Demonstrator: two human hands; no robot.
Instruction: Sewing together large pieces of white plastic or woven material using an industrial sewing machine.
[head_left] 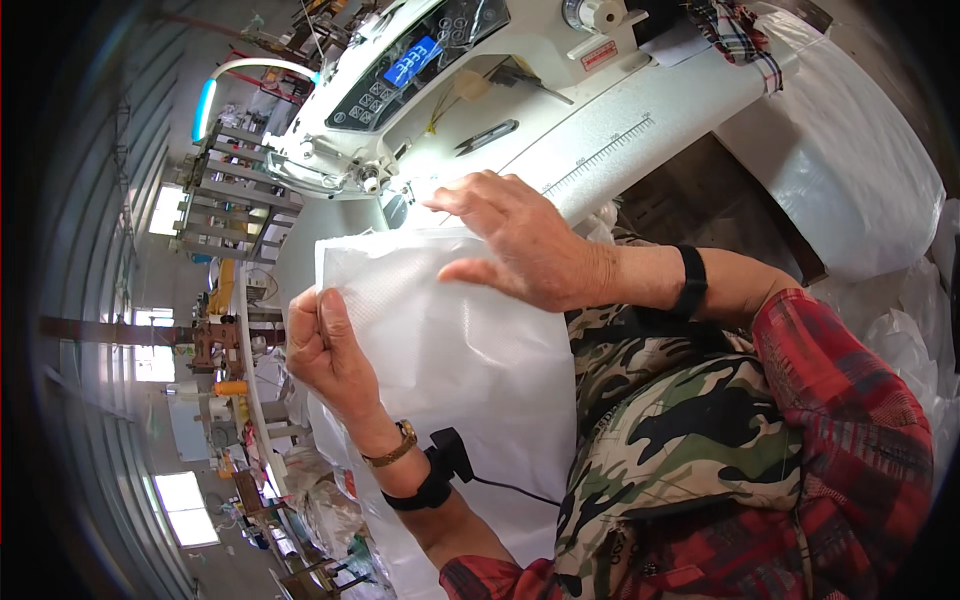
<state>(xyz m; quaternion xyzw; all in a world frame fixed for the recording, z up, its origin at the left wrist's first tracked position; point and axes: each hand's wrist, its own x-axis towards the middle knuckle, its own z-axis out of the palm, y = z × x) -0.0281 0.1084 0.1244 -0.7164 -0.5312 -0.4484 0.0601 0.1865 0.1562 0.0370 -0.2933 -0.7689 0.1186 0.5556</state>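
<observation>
Beside white sewing machine [560,120], left hand [325,350] pinches limp, probably slippery white woven sack [450,350] edge; right hand [520,245] presses fingers spread.

We see the white sewing machine table [640,130] carrying the sewing machine [400,80]; beside the machine, the white woven bag [450,340] lies across the table's edge.

Red plaid sleeves [850,400], pushed up past the forearms, over a camouflage-print apron [680,420] in green, tan and black. On the left wrist, a gold-toned watch [398,447] and a black band [430,480] carrying a small black unit — a thin cable trails from it. The right wrist wears a plain black band [690,282].
</observation>
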